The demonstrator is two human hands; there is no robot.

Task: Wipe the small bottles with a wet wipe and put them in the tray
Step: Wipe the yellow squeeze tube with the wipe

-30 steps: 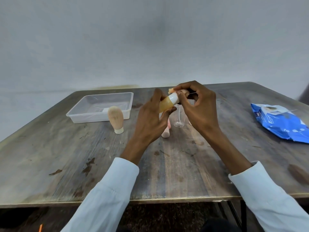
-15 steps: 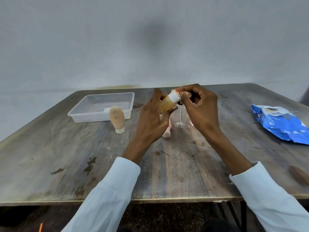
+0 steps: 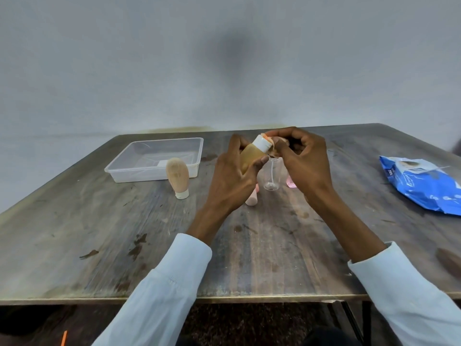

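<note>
Against a bare grey wall, a worn wooden table (image 3: pixel 74 233) held a clear plastic tray (image 3: pixel 129 168) with a tan bottle (image 3: pixel 177 177) standing cap-down beside it. Above the centre, the left hand (image 3: pixel 230 182) gripped an amber bottle (image 3: pixel 249 158), tilted, while the right hand (image 3: pixel 303 161) pinched a wipe (image 3: pixel 272 146) against its white cap (image 3: pixel 262 143). A clear bottle (image 3: pixel 272 174) stood behind them, a blue wipes pack (image 3: pixel 424 186) lay far right.

left hand (image 3: pixel 230 178): curled, gripping | right hand (image 3: pixel 303 163): fingertips pinching

The left hand (image 3: pixel 230 178) holds a tan bottle (image 3: pixel 252 156) tilted — the right hand (image 3: pixel 303 161) pinches its white cap (image 3: pixel 262 143).
</note>
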